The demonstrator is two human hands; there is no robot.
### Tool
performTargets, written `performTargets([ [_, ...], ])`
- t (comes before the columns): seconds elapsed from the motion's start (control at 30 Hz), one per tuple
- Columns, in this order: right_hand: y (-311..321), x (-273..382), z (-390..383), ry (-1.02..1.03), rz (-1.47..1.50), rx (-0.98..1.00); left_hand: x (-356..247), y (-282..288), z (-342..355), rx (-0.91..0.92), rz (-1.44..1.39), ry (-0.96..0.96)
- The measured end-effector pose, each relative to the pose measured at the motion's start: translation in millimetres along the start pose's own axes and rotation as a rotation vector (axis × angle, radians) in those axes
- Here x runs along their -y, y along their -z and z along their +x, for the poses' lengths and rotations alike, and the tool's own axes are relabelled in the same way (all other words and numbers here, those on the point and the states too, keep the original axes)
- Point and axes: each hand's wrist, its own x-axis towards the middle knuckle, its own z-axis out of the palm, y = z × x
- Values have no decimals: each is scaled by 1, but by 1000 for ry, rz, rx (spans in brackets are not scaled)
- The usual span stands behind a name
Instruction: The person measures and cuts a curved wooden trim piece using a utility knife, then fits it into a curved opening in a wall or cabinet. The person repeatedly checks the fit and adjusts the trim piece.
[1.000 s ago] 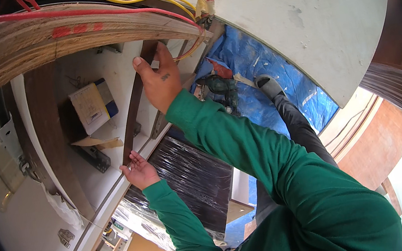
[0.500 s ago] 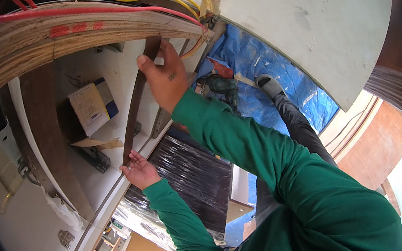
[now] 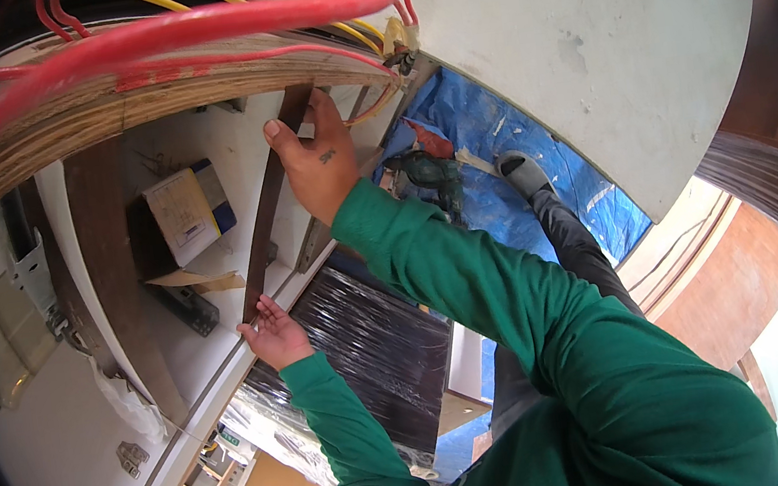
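Note:
A long dark brown wooden strip (image 3: 268,195) stands slanted across an open white cabinet (image 3: 224,326). Near its upper end my right hand (image 3: 319,162) is closed around it, the thumb on one face and the fingers on the other. At the lower end, by the cabinet's front edge, my left hand (image 3: 278,334) has its thumb and fingertips on the strip, palm partly turned up. Left of the strip, inside the cabinet, lies a white, yellow and blue box (image 3: 182,218). Beside it are a torn cardboard flap (image 3: 199,281) and a dark metal slide (image 3: 188,309).
A thick red cable (image 3: 188,30) crosses close overhead, along the layered plywood edge (image 3: 38,155). A second brown board (image 3: 116,276) stands further left. Blue sheeting (image 3: 587,194) covers the floor, with a green power tool (image 3: 427,172) on it. Plastic-wrapped dark panels (image 3: 372,342) lie below.
The view has shifted slightly, and the thick red cable now looms large across the top. Both hands keep their places on the strip, with little visible movement.

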Motion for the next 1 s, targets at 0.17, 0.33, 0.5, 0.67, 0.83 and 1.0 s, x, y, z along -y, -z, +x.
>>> performTargets([
  [0.17, -1, 3, 1, 25, -52, -8, 3, 5, 4, -20, 4, -14],
  [0.33, 7, 13, 3, 35, -214, 19, 5, 5, -2, -38, 58, 13],
  [0.5, 7, 11, 6, 101, -401, -28, 6, -12, -39, -106, 255, 4],
  [0.67, 9, 8, 6, 54, -368, 20, 18, -30, -99, -67, 1024, -705],
  [0.83, 9, 7, 4, 17, -282, 39, 31, -104, -117, 749, 1397, -1414],
  [1.0, 13, -4, 5, -28, -76, 45, 60, -223, -105, 876, 1183, -1396],
])
